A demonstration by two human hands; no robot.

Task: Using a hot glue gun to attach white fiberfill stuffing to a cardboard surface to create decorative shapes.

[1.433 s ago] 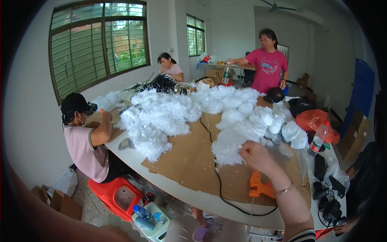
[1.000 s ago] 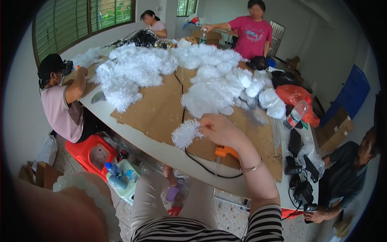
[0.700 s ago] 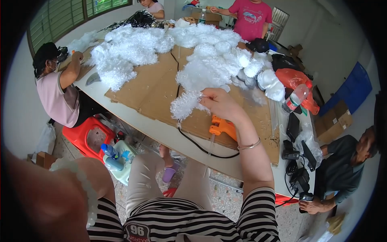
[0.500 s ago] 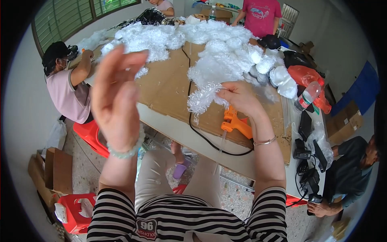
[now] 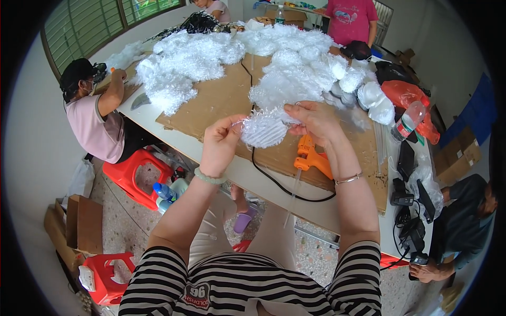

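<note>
Between my two hands is a round white tinsel-like piece (image 5: pixel 263 132), with shiny fringe along its upper edge and a flatter, ribbed face showing. My left hand (image 5: pixel 219 143) pinches its left edge between thumb and fingers. On the opposite side, my right hand (image 5: pixel 317 124) grips the upper right edge, fingers bent. An orange glue gun (image 5: pixel 311 158) lies on the cardboard (image 5: pixel 211 100) just below my right hand, a clear glue stick poking from it. Just beyond my hands, white tinsel pieces (image 5: pixel 287 79) are heaped.
A black cable (image 5: pixel 279 185) curves over the table's near edge. At right are a plastic bottle (image 5: pixel 410 121), a red bag (image 5: pixel 403 94) and black adapters (image 5: pixel 408 234). More white tinsel (image 5: pixel 182 66) lies far left. Co-workers are around the table; a red stool (image 5: pixel 138 176) stands at left.
My left hand, raised and open before, has come down and right to pinch the piece's left edge. The piece now shows its ribbed face. My right hand still holds it.
</note>
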